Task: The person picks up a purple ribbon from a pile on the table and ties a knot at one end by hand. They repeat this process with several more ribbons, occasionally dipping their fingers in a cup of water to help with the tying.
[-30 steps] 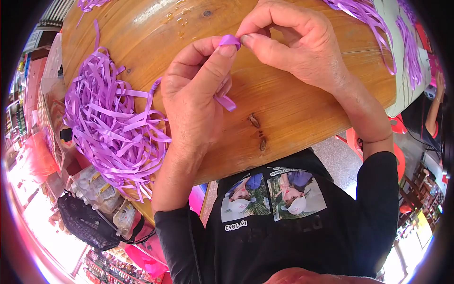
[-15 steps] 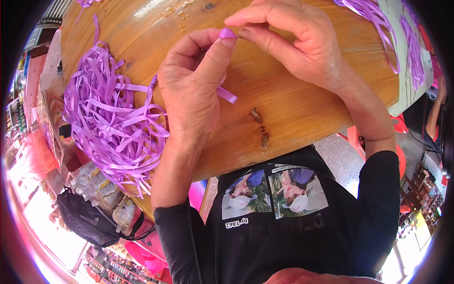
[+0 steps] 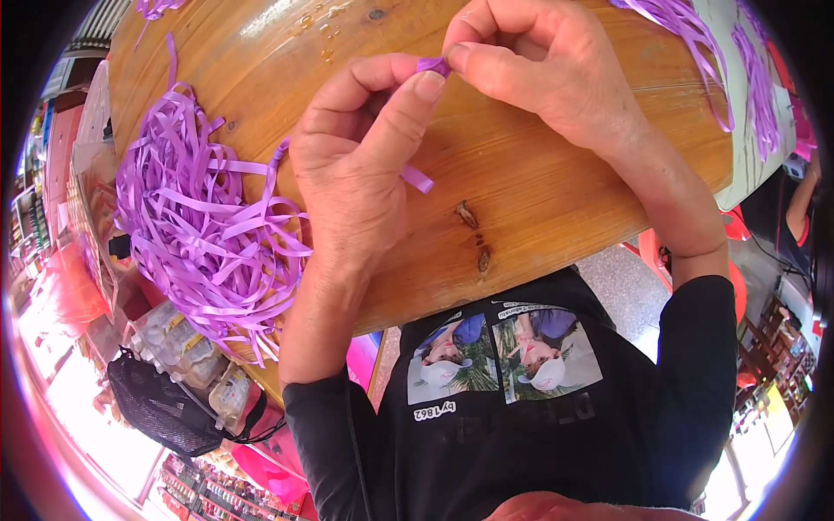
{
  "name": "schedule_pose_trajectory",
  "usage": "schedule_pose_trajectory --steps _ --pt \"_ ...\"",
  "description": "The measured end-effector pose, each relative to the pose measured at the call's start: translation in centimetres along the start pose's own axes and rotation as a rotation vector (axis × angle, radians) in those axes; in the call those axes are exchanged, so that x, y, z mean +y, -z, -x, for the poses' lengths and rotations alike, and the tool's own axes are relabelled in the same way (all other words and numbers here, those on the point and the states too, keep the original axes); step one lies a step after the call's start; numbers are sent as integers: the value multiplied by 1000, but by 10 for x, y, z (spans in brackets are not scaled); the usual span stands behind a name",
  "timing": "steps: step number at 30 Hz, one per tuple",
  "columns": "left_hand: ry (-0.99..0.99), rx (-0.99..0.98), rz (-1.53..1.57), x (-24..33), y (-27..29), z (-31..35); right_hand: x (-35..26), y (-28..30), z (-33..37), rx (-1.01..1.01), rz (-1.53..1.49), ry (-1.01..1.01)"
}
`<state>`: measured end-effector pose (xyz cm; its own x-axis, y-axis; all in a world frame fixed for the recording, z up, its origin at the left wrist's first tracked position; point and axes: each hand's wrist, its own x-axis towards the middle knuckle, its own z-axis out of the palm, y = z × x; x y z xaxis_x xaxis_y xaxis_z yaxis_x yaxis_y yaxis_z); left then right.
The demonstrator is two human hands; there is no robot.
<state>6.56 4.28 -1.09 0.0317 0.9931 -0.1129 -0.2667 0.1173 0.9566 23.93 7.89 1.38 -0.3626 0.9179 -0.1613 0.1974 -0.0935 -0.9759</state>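
My left hand [image 3: 360,143] pinches a purple ribbon [image 3: 432,65] between thumb and forefinger above the wooden table. A loose ribbon end sticks out below that palm, on its right side. My right hand [image 3: 547,74] meets it at the fingertips, with thumb and forefinger closed on the same ribbon's folded tip. How the ribbon is folded or knotted there is too small to tell. Left of my left wrist lies a big tangled heap of purple ribbons [image 3: 200,217], one strand of it running up beside the hand.
The wooden table [image 3: 556,208] has water drops near its far side. More purple ribbons [image 3: 686,43] lie at the far right, by a pale board [image 3: 764,165]. A black mesh bag [image 3: 161,404] hangs at lower left. Another person's arm [image 3: 804,200] shows at the right edge.
My right hand's thumb and forefinger, apart before, have closed on the ribbon at my left fingertips. My left hand has shifted slightly to the right.
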Motion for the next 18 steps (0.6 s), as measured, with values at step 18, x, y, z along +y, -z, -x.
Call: schedule_pose_trajectory --steps 18 --pt "142 -109 461 -4 6 -1 7 -11 1 146 249 547"
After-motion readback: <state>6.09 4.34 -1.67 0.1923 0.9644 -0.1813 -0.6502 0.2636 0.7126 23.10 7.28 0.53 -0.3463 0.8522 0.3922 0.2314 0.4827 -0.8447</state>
